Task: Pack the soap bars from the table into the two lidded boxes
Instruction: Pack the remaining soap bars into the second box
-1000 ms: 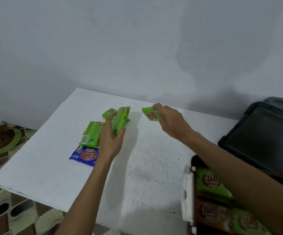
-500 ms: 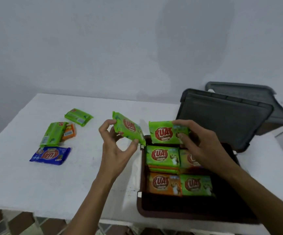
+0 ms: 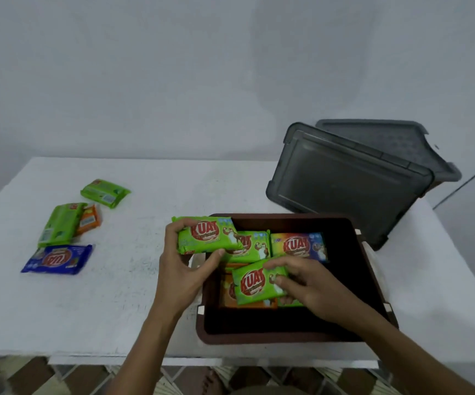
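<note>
A dark brown open box [image 3: 370, 283] stands on the white table, with several wrapped soap bars inside. My left hand [image 3: 182, 269] grips a green soap bar [image 3: 206, 235] over the box's left rim. My right hand [image 3: 304, 283] presses another green soap bar [image 3: 256, 283] down onto the bars in the box. An orange and blue bar [image 3: 299, 246] lies in the box's far side. On the table's left lie a green bar [image 3: 105, 192], a second green bar [image 3: 59, 223] leaning on an orange bar [image 3: 89, 220], and a blue bar [image 3: 56, 259].
A grey lid [image 3: 344, 181] leans against a second box with a grey lid [image 3: 392, 138] behind the open box, at the table's back right. The white table [image 3: 133, 295] ends close to me; patterned floor tiles show below its front edge.
Both hands carried a green bar each from the pile on the left to the open box. The right hand has lowered its bar into the box; the left bar is over the rim.
</note>
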`<state>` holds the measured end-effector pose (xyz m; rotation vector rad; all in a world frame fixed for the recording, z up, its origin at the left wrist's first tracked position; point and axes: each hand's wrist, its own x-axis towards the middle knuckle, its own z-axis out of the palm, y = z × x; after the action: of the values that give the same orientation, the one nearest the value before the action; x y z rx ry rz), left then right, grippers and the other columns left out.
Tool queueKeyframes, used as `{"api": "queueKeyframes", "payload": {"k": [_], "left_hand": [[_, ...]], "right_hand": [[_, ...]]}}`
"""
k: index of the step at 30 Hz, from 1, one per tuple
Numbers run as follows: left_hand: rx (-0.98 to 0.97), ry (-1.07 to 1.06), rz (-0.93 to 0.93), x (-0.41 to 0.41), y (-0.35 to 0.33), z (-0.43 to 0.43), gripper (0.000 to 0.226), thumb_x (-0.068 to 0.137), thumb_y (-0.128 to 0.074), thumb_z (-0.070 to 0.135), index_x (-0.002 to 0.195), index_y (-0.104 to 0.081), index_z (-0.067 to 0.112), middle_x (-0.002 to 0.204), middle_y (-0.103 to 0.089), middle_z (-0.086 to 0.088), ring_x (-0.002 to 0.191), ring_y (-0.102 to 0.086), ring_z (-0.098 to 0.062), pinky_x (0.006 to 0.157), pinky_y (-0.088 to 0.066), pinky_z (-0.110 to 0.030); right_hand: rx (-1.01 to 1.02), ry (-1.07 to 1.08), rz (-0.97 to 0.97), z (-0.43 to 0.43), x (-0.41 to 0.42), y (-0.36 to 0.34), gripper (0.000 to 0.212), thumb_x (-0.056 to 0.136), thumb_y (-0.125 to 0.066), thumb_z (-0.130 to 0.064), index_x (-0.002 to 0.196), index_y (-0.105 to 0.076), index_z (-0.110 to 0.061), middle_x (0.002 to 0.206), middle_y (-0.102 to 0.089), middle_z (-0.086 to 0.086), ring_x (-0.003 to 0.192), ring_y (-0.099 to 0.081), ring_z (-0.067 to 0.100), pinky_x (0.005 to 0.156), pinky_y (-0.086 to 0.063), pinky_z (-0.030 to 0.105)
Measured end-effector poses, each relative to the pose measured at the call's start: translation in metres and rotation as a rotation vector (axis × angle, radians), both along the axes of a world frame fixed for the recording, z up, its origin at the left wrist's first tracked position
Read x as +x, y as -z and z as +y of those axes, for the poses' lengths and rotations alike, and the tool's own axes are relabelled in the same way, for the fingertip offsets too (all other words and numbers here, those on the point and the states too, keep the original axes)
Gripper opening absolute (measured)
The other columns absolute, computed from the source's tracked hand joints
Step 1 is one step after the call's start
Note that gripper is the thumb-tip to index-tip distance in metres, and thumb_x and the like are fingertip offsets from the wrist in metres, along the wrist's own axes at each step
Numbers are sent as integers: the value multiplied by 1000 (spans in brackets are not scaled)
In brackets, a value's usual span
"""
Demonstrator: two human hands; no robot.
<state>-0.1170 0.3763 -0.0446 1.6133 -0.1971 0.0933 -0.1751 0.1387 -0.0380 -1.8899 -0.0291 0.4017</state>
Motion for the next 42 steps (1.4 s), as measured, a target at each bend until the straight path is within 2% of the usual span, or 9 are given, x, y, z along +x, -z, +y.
{"api": "queueKeyframes", "payload": {"k": [4, 12, 15, 20, 23, 25, 28, 34, 42], "left_hand": [[13, 9, 18, -1, -1, 0, 57, 71, -81, 10, 115, -46, 22, 112, -59, 8, 108, -64, -19, 86, -57, -34], [93, 22, 18, -2, -6, 1, 57, 70, -83, 16, 113, -46, 24, 108, -61, 21, 104, -64, -8, 83, -56, -30], [136, 38, -12, -3, -9, -3, 56, 68, -83, 13, 109, -47, 24, 107, -62, 23, 100, -65, -4, 78, -55, -20], [78, 132, 17, -11, -17, -14, 56, 69, -81, -1, 107, -47, 20, 105, -64, 24, 98, -66, -2, 70, -55, -17], [83, 165, -10, -16, -22, -20, 55, 66, -83, 10, 107, -48, 23, 108, -64, 22, 99, -67, -5, 71, -57, -20], [90, 206, -21, -18, -24, -25, 54, 66, -83, 15, 107, -49, 27, 108, -63, 19, 99, -67, -8, 73, -58, -26], [167, 276, -35, -19, -26, -29, 55, 68, -84, 24, 110, -51, 35, 109, -62, 17, 100, -66, -10, 77, -59, -32], [586, 305, -163, -11, -7, -14, 67, 71, -67, 67, 131, -45, 49, 132, -47, 31, 124, -45, -3, 104, -41, -39], [755, 232, -369, -11, 14, -16, 49, 80, -62, 58, 123, -60, 33, 137, -51, 18, 125, -46, -7, 109, -27, -28]], "right_hand": [[97, -7, 171, 15, 8, 11, 26, 96, -55, -6, 119, -61, -19, 129, -58, 11, 103, -68, 21, 81, -60, 33], [-577, -207, -208, 16, 14, 30, 30, 93, -59, -33, 122, -52, -36, 109, -67, 2, 90, -66, 18, 78, -55, 39], [-701, -280, -296, 15, 12, 33, 34, 94, -53, -39, 127, -48, -35, 118, -66, -1, 104, -64, 21, 84, -53, 40], [-618, -117, -380, 9, 7, 6, 24, 97, -51, -33, 120, -56, -28, 102, -67, -4, 84, -63, 9, 71, -54, 29], [-147, 174, -346, 13, 5, -20, 14, 96, -57, -15, 108, -59, -22, 79, -68, 5, 69, -67, 18, 61, -56, 31], [250, 242, -137, 18, 4, -34, 20, 95, -56, -9, 113, -57, -19, 95, -73, 11, 85, -72, 23, 73, -60, 35], [472, 290, -6, 17, -1, -37, 25, 92, -57, -4, 116, -59, -12, 109, -72, 11, 102, -69, 28, 81, -59, 37], [300, 344, 19, -29, -21, -44, 22, 89, -61, -7, 111, -66, -12, 112, -71, 8, 99, -71, 23, 75, -60, 36], [-149, 236, 135, -58, -29, -17, 15, 91, -64, -11, 101, -62, -22, 118, -60, -1, 104, -64, 16, 75, -61, 33]]}}
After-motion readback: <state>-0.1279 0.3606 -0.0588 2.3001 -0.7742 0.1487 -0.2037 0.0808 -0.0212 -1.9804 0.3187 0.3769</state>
